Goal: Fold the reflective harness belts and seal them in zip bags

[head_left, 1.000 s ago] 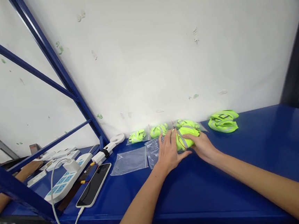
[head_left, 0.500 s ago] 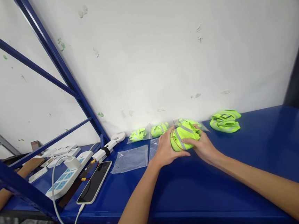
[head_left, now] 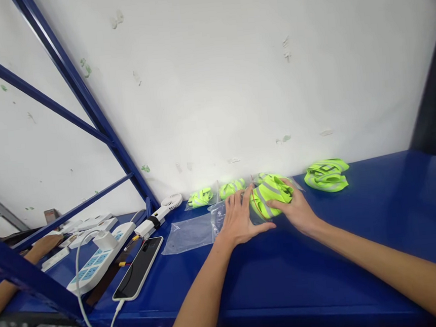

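My right hand (head_left: pixel 297 211) grips a rolled neon-yellow reflective band (head_left: pixel 271 198) with grey stripes, just above the blue shelf (head_left: pixel 325 256). My left hand (head_left: pixel 240 218) holds the mouth of a clear plastic bag (head_left: pixel 222 214) against the bundle, thumb under it. A second clear bag (head_left: pixel 190 232) lies flat to the left. Behind my hands, against the wall, lie bagged neon bands (head_left: pixel 200 197) and another (head_left: pixel 231 188). A loose neon band (head_left: pixel 326 175) sits to the right.
At the left lie a phone (head_left: pixel 138 268) on a white cable, a white power strip (head_left: pixel 100 255) with a plug, and a small white hand fan (head_left: pixel 166 206). Blue shelf struts (head_left: pixel 91 108) slant on the left. Another person's arm (head_left: pixel 4 294) shows at far left.
The bundle was lifted off the shelf and turned between my hands. My left hand shifted from the bundle to the clear bag's edge, bringing it up to the bundle.
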Tool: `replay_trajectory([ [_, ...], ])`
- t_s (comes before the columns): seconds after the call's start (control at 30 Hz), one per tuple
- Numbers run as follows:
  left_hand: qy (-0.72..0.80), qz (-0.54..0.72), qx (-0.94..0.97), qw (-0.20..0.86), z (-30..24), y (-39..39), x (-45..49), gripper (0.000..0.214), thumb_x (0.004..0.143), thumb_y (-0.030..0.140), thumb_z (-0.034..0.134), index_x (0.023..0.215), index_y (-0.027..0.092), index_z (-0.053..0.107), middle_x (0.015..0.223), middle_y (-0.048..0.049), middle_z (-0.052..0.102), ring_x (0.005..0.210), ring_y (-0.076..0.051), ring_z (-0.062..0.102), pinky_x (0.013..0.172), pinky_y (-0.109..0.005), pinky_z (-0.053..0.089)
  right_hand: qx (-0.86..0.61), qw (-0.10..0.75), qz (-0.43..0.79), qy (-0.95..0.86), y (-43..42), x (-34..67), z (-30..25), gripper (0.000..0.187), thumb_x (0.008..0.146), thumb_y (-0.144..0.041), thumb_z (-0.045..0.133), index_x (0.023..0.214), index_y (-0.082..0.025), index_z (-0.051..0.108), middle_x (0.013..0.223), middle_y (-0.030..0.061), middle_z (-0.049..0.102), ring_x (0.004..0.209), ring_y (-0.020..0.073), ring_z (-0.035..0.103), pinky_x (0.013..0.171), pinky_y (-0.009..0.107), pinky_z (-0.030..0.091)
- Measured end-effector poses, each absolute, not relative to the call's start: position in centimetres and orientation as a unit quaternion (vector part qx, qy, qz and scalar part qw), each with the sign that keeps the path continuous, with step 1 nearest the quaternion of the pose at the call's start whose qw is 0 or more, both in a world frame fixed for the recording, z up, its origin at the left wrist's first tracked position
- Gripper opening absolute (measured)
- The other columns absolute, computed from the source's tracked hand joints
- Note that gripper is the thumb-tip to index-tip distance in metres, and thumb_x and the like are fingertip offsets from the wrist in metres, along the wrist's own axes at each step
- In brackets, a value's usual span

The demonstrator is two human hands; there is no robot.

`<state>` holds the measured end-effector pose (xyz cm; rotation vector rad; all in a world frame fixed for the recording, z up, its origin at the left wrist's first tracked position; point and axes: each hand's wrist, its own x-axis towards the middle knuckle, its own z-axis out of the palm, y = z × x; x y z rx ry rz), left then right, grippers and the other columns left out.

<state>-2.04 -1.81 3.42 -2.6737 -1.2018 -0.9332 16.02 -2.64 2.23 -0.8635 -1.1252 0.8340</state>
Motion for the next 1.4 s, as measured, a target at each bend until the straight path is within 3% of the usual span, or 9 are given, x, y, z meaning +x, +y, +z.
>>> replay_trajectory([
  [0.13,-0.391,-0.309,-0.867,0.0,4.2,-2.2,-2.8,0.095,0.076,0.062,0.06,0.149,0.029,0.009,0.146,-0.0121,0.036,0.134,-0.032,0.033,0.109,-0.053,0.026,-0.357,0.678,0.355,-0.536,-2.6,17.0,2.7,0.053,0.062,-0.027,0.079,0.11,-0.025,0.058,0.105,0.0016,0.065,0.099,0.025,0.06,0.091,0.038,0.046],
  [0.23,-0.412,-0.322,-0.852,-0.031,4.6,-2.0,-3.4,0.103,0.069,0.063,0.067,0.149,0.028,0.012,0.144,-0.0128,0.039,0.132,-0.034,0.036,0.109,-0.056,0.026,-0.326,0.679,0.392,-0.528,-3.0,16.8,3.0,0.056,0.06,-0.024,0.081,0.111,-0.028,0.058,0.106,0.0009,0.066,0.1,0.0247,0.061,0.09,0.036,0.047],
  [0.37,-0.422,-0.328,-0.842,-0.078,4.7,-1.7,-3.7,0.106,0.057,0.064,0.075,0.144,0.029,0.027,0.141,-0.0114,0.045,0.129,-0.036,0.04,0.105,-0.054,0.033,-0.281,0.67,0.501,-0.471,-3.5,16.2,3.8,0.051,0.061,-0.021,0.075,0.109,-0.027,0.059,0.107,0.0023,0.069,0.1,0.0276,0.063,0.085,0.04,0.05],
  [0.5,-0.403,-0.347,-0.84,-0.11,4.6,-1.7,-3.4,0.097,0.058,0.056,0.078,0.14,0.027,0.036,0.129,-0.0114,0.055,0.119,-0.034,0.052,0.096,-0.05,0.044,-0.267,0.631,0.602,-0.411,-3.2,16.8,4.5,0.033,0.07,-0.028,0.061,0.103,-0.024,0.064,0.108,0.0054,0.07,0.103,0.0315,0.063,0.083,0.046,0.053],
  [0.73,-0.325,-0.4,-0.852,-0.092,3.8,-1.7,-3.1,0.092,0.053,0.056,0.081,0.132,0.024,0.047,0.12,-0.0076,0.063,0.111,-0.029,0.06,0.098,-0.043,0.047,-0.244,0.577,0.663,-0.41,-3.2,17.3,4.3,0.036,0.072,-0.027,0.054,0.105,-0.023,0.065,0.105,0.0059,0.072,0.101,0.0312,0.065,0.086,0.051,0.051],
  [1.03,-0.335,-0.437,-0.834,-0.041,3.2,-1.8,-3.0,0.092,0.057,0.06,0.077,0.134,0.022,0.044,0.129,-0.0099,0.058,0.117,-0.03,0.056,0.102,-0.046,0.045,-0.256,0.569,0.631,-0.461,-3.9,16.6,4.6,0.041,0.07,-0.027,0.052,0.107,-0.021,0.067,0.094,0.0056,0.074,0.096,0.03,0.067,0.089,0.048,0.049],
  [1.4,-0.356,-0.413,-0.837,-0.046,2.8,-1.4,-2.9,0.103,0.055,0.064,0.076,0.141,0.024,0.037,0.138,-0.0102,0.052,0.125,-0.032,0.05,0.106,-0.048,0.04,-0.233,0.608,0.621,-0.437,-3.4,16.4,4.2,0.041,0.064,-0.021,0.065,0.105,-0.022,0.067,0.107,0.0046,0.072,0.103,0.0302,0.064,0.086,0.043,0.052],
])
